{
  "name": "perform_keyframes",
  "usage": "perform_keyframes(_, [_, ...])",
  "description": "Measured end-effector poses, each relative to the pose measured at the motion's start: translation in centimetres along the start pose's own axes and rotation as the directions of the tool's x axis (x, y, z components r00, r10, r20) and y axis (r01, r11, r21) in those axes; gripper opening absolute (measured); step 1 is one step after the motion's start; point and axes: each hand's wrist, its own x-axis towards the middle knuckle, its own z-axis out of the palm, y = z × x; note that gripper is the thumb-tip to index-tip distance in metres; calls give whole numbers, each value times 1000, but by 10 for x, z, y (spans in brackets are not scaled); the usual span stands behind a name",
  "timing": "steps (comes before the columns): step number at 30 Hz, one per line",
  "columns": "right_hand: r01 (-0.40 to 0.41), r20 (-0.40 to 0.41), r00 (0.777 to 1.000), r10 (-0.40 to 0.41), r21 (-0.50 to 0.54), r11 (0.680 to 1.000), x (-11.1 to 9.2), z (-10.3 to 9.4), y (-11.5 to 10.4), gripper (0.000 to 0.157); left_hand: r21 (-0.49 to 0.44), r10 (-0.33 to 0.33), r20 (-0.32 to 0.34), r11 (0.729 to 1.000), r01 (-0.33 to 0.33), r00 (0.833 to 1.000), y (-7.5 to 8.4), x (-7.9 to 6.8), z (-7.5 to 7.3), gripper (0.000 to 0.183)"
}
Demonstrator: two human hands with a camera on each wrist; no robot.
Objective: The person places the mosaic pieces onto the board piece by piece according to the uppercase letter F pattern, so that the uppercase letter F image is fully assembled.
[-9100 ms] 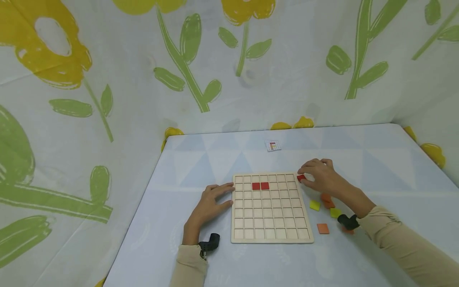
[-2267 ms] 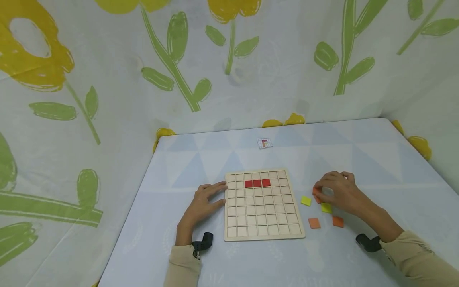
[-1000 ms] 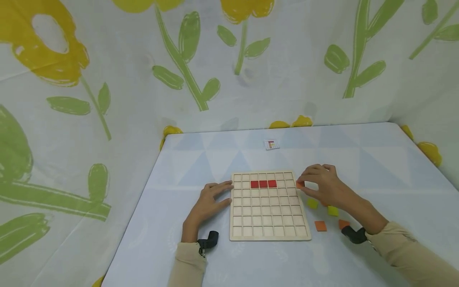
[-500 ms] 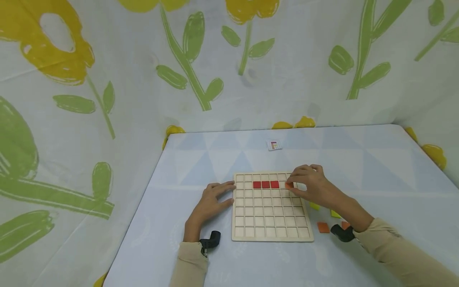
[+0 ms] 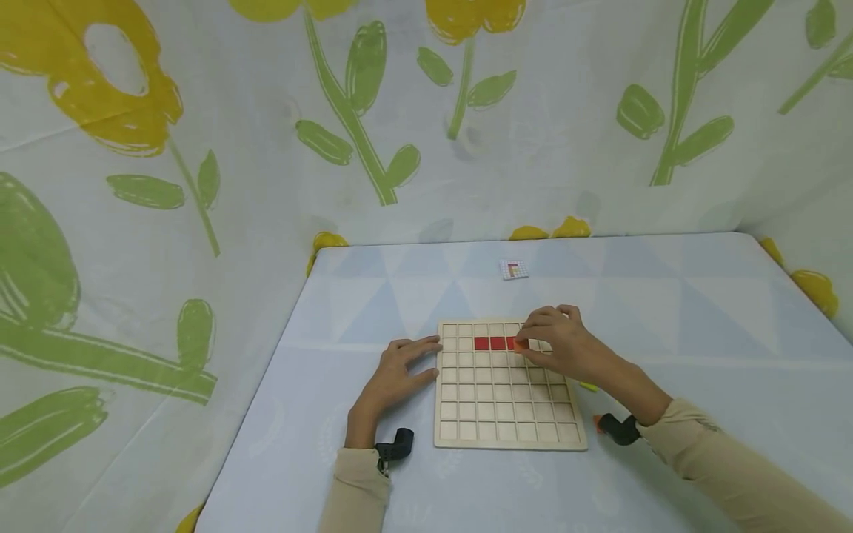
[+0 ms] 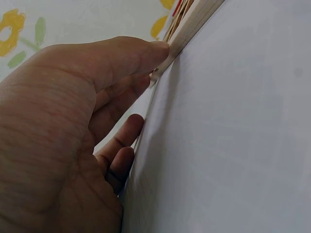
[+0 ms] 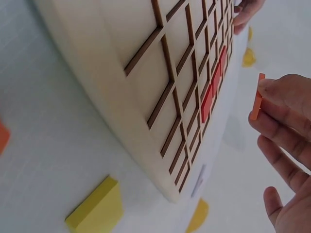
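A wooden grid board (image 5: 503,392) lies on the table, with three red square tiles (image 5: 497,343) side by side in its second row from the far edge. My right hand (image 5: 566,344) pinches an orange tile (image 7: 258,97) between thumb and fingertips, held above the board close to the rightmost red tile. In the right wrist view the orange tile stands on edge in the fingers. My left hand (image 5: 400,374) rests at the board's left edge, thumb (image 6: 158,51) and fingertips touching its side, fingers extended.
A small pattern card (image 5: 514,269) lies beyond the board near the table's far side. Right of the board are a yellow tile (image 7: 97,206) and an orange tile (image 5: 597,423), partly behind my right wrist's black camera (image 5: 620,429). Flower-printed cloth (image 5: 253,111) hangs behind and to the left.
A third red tile has joined the row. The right hand then picked up an orange tile and carried it leftward over the board. The left hand stays at the edge.
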Motion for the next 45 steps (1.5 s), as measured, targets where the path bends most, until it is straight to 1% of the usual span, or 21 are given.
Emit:
perform_keyframes(4, [1, 10, 1000, -1, 12, 1000, 6, 4, -4, 21, -14, 3, -1, 1000, -3, 1000, 2, -1, -1, 46])
perform_keyframes(11, [-43, 67, 997, 40, 35, 998, 14, 10, -11, 16, -8, 15, 0, 1000, -15, 1000, -3, 1, 1, 45])
perform_keyframes(14, [-45, 79, 996, 41, 46, 998, 17, 14, -13, 16, -12, 27, -5, 1000, -27, 1000, -5, 2, 1, 44])
perform_keyframes(23, [-39, 112, 993, 32, 61, 997, 27, 26, -18, 13, -7, 12, 5, 1000, -12, 1000, -6, 2, 1, 45])
perform_keyframes(32, [-29, 120, 992, 24, 37, 999, 33, 38, -21, 14, -10, 9, 3, 1000, -9, 1000, -4, 2, 0, 45])
perform_keyframes(38, [-44, 166, 985, 45, -11, 999, 36, 42, -24, 12, 4, 3, 14, 1000, -4, 1000, -5, 2, 0, 45])
perform_keyframes(43, [-43, 187, 981, 50, -40, 998, 37, 45, -25, 14, 3, 20, 4, 1000, -20, 1000, -5, 3, 0, 45])
perform_keyframes(45, [-38, 191, 980, 47, -49, 998, 38, 46, -25, 15, 6, 12, 8, 1000, -12, 1000, -6, 3, 0, 45])
